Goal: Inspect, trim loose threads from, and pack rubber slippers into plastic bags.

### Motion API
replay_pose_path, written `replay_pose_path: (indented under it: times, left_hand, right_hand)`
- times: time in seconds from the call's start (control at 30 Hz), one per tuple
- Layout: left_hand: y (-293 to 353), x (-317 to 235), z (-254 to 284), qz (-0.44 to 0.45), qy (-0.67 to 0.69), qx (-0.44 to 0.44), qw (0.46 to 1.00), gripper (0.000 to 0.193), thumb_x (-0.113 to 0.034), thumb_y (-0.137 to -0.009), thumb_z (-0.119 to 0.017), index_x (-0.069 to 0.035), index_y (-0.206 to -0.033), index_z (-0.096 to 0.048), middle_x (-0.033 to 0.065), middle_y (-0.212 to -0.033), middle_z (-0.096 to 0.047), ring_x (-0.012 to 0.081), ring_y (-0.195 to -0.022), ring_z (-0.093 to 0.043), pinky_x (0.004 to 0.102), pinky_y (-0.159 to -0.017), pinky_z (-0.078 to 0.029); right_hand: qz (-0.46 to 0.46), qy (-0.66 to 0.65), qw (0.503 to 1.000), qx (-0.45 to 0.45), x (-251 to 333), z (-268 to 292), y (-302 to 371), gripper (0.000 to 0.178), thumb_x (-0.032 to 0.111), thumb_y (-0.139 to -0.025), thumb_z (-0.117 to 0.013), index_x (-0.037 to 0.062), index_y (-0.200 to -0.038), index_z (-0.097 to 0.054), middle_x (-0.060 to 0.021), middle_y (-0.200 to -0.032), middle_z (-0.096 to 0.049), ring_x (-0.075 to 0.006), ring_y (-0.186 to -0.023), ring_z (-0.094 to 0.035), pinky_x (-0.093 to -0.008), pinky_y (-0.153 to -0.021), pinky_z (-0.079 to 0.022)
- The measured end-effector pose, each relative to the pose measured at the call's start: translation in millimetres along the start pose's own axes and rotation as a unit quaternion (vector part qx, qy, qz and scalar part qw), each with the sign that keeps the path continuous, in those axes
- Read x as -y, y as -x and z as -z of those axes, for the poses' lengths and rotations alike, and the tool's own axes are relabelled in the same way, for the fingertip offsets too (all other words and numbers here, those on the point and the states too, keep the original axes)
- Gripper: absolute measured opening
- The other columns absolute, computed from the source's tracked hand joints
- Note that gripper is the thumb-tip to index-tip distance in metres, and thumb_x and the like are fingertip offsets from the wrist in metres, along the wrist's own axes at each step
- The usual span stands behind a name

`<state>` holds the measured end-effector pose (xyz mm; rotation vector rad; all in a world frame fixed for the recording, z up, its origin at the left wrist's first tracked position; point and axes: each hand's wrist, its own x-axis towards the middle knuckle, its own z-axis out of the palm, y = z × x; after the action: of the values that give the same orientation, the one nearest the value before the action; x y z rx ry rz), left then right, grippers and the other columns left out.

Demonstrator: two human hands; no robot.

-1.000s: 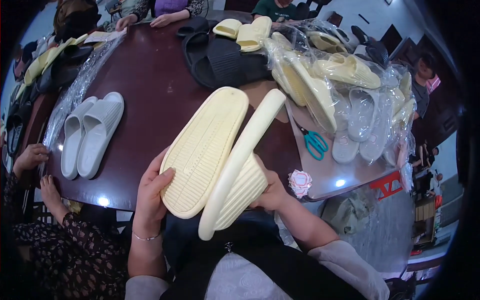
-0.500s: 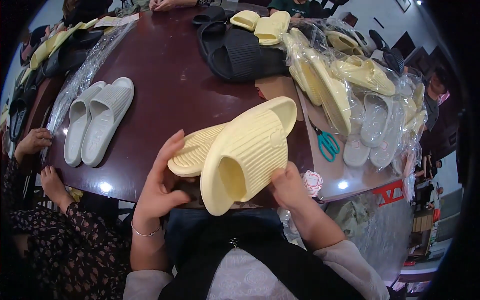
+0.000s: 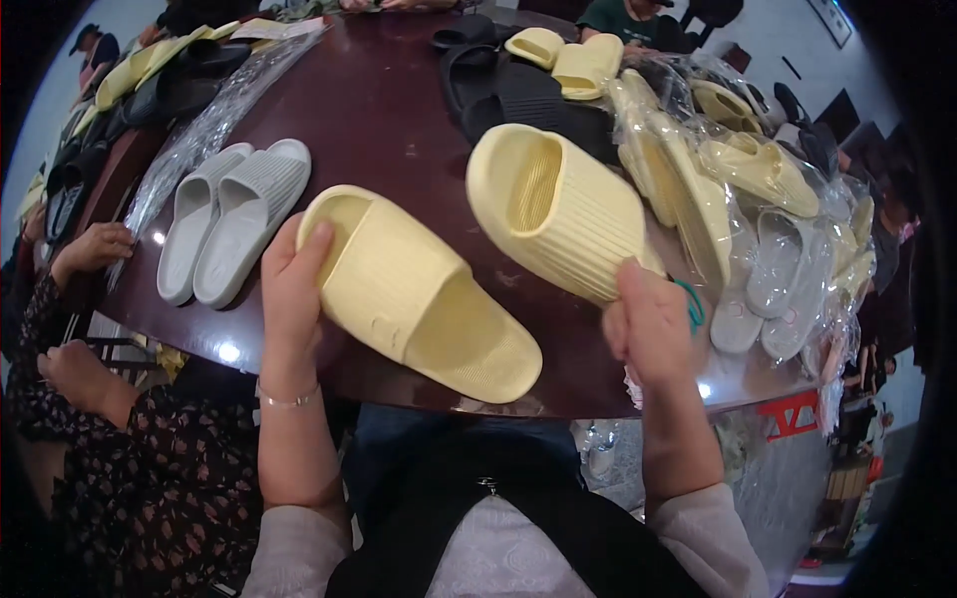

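Note:
My left hand (image 3: 294, 294) grips one pale yellow slide sandal (image 3: 404, 284) at its toe end, the thumb on the rim of the strap. That sandal's heel points to the lower right, above the table's near edge. My right hand (image 3: 653, 319) is closed on a second yellow sandal (image 3: 568, 214), its toe opening toward the upper left and its ribbed strap facing up. The two sandals are held apart in the air. Left of my left hand, a pair of light grey slides (image 3: 234, 224) lies on the table.
The dark red table (image 3: 374, 100) curves around in front. Black slides (image 3: 528, 90) and another yellow pair (image 3: 588, 65) lie at the back. Yellow and grey sandals in clear plastic bags (image 3: 768, 199) pile up on the right, beside teal-handled scissors (image 3: 691, 304). At left sits a person in a flowered sleeve (image 3: 179, 448).
The two yellow sandals, close together before, are now apart, one in each hand. My right hand has moved up and right, and my left hand now grips its sandal's toe. The view has shifted.

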<state>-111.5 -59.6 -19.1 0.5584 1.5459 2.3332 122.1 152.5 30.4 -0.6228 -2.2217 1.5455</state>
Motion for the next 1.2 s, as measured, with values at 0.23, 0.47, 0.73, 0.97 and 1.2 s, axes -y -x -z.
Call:
replay_pose_path:
  times: [0.23, 0.47, 0.73, 0.97, 1.2]
  left_hand:
    - [-23.8, 22.5, 4.2, -0.055, -0.254, -0.027, 0.965, 0.025, -0.015, -0.091, -0.052, 0.001, -0.11, -0.056, 0.0077, -0.095, -0.061, 0.0142, -0.085, -0.056, 0.0253, -0.075, -0.045]
    - [62.8, 5.8, -32.5, -0.357, -0.481, 0.183, 0.779, 0.031, -0.015, -0.077, -0.064, -0.005, -0.106, -0.058, 0.0103, -0.097, -0.058, 0.0283, -0.088, -0.055, 0.0354, -0.078, -0.044]
    - [75.7, 17.2, -6.9, -0.247, -0.462, 0.375, 0.765, 0.029, -0.03, -0.079, -0.064, -0.005, -0.092, -0.059, 0.0075, -0.087, -0.057, 0.0259, -0.082, -0.054, 0.0365, -0.075, -0.044]
    - [69.0, 8.8, 25.0, -0.081, -0.416, 0.228, 0.877, 0.022, -0.017, -0.077, -0.066, -0.004, -0.092, -0.057, 0.0106, -0.089, -0.059, 0.0302, -0.084, -0.056, 0.0355, -0.073, -0.044]
    - [60.2, 19.4, -18.1, -0.189, -0.511, 0.158, 0.824, 0.052, -0.011, -0.077, -0.066, -0.004, -0.124, -0.044, 0.0141, -0.093, -0.059, 0.0285, -0.082, -0.057, 0.0352, -0.071, -0.045]
  right_hand:
    - [-0.122, -0.266, 0.951, 0.097, -11.8, -58.7, -22.6, 0.031, 0.017, -0.093, -0.046, -0.0022, -0.117, -0.051, -0.0157, -0.089, -0.064, -0.0164, -0.072, -0.063, -0.0234, -0.056, -0.048]
    - [0.191, 0.392, 0.9, 0.0, -37.2, -26.1, -2.4, 0.05, 0.018, -0.086, -0.056, -0.0061, -0.126, -0.038, -0.0251, -0.119, -0.049, -0.0347, -0.097, -0.056, -0.0376, -0.081, -0.047]
    - [0.134, 0.386, 0.913, 0.002, -56.1, -39.0, 8.1, 0.059, 0.019, -0.081, -0.062, -0.0065, -0.128, -0.036, -0.0262, -0.128, -0.042, -0.0414, -0.113, -0.045, -0.0416, -0.095, -0.038]
    - [0.134, 0.232, 0.961, 0.073, -50.3, -61.9, 10.2, 0.065, 0.023, -0.08, -0.064, -0.0049, -0.13, -0.034, -0.0263, -0.128, -0.041, -0.0406, -0.112, -0.046, -0.0416, -0.095, -0.039]
    - [0.157, 0.223, 0.961, 0.04, -49.5, -63.3, 13.1, 0.058, 0.02, -0.077, -0.066, 0.002, -0.126, -0.043, -0.0229, -0.131, -0.04, -0.0377, -0.117, -0.043, -0.0431, -0.095, -0.036]
